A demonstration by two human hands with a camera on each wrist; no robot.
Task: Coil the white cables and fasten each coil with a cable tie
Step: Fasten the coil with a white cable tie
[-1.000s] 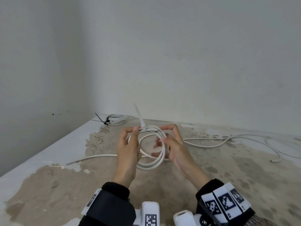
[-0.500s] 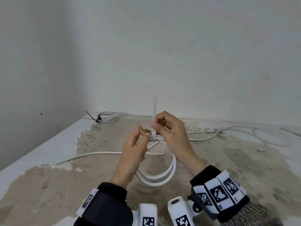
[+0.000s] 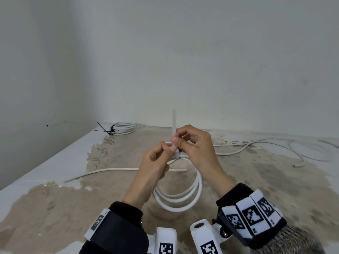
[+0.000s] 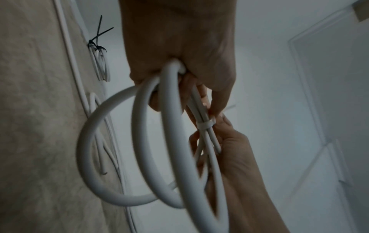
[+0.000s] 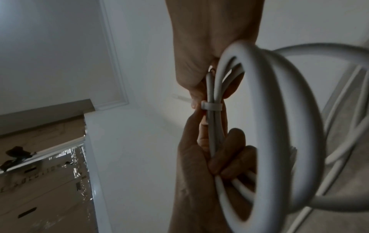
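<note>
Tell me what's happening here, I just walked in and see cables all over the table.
A person is bundling white cable. Their left hand grips a coil held above the table, while the right hand pinches the tail of a white cable tie already looped around the coil's strands. A finished coil, fastened with black ties, lies at the far corner. Loose cables lie uncoiled on the table.

A white table [image 3: 47,165] with a large, worn brown patch across its middle carries the things. In the far left corner lies a finished white coil [image 3: 123,128] bound with black ties [image 3: 109,132]. One loose white cable [image 3: 102,171] runs across the left middle; more loose cable [image 3: 275,149] curves over the far right.
</note>
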